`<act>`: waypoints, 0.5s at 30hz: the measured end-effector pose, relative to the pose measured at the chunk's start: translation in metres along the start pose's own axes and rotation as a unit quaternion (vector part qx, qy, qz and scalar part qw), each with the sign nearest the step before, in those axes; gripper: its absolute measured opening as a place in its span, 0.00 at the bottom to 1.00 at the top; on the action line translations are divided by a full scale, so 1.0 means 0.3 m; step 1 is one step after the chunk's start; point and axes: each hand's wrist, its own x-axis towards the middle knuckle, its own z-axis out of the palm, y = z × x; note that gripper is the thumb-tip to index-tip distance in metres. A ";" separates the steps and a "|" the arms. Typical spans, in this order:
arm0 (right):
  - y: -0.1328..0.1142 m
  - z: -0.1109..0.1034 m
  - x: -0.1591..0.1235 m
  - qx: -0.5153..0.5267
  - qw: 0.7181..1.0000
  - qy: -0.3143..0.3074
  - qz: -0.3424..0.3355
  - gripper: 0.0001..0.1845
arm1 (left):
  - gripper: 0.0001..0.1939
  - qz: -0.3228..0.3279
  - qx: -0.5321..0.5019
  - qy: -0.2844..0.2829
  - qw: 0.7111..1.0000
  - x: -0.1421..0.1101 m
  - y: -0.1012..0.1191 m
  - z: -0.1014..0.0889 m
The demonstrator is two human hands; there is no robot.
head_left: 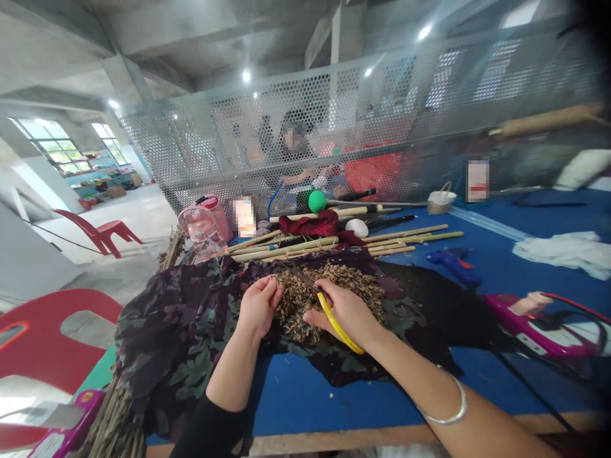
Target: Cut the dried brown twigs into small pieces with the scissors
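My left hand is closed in a pinch at the left edge of a heap of dry brown plant pieces; whatever lies between its fingertips is too small to make out. Over the right part of the heap, my right hand grips a pair of scissors with a yellow, curved handle. Their dark blades point up and left toward my left hand, partly lost against the heap. Beneath the heap spreads a dark camouflage-patterned cloth, lying on the blue tabletop.
Behind the heap lie several thin sticks, a dark red cloth and a green ball. A pink bottle stands left. To the right are a blue glue gun and a magenta power strip. A perforated metal screen rises behind; a person sits beyond it.
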 end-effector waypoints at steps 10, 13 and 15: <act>-0.025 0.014 -0.016 0.015 0.999 -0.002 -0.049 0.36 | 0.14 0.002 -0.040 -0.084 0.996 -0.034 -0.008 0.017; -0.031 0.013 -0.017 0.017 0.999 -0.001 -0.048 0.35 | 0.16 0.000 -0.033 -0.088 0.996 -0.035 -0.023 0.017; -0.038 0.010 -0.018 0.016 0.999 -0.004 -0.044 0.33 | 0.16 -0.001 -0.033 -0.089 0.995 -0.038 -0.027 0.018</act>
